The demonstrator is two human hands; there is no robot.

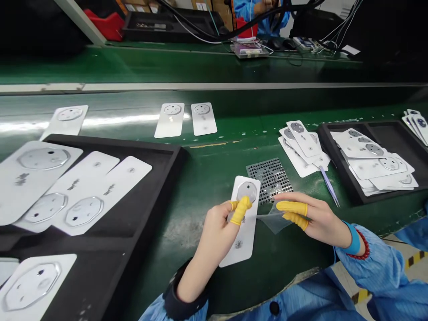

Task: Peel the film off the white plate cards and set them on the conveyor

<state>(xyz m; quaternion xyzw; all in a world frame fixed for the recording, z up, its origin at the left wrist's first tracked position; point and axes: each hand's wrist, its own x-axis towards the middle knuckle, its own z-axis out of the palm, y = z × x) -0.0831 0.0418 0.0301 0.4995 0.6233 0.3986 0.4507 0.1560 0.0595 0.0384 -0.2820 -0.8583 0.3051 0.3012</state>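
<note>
A white phone back cover (245, 240) with a grey octagonal camera ring lies on the green bench, tilted slightly. My left hand (222, 225), in yellow finger cots, is closed over the cover's left side just below the ring, its fingertips bent together. Whether those fingers also pinch the film's edge I cannot tell. To the right, my right hand (310, 216), also in yellow finger cots, pinches a piece of clear film (276, 221) that reaches toward the cover. Behind both hands lies a sheet of small black dots (269, 178).
A black tray (147, 223) with white covers stands at left, another black tray (355, 185) at right. Tweezers (329, 185) rest against a pile of covers (304, 154). Two covers (170, 122) lie farther back. Cables (234, 33) hang behind; a co-worker's blue sleeve (242, 9) shows beyond.
</note>
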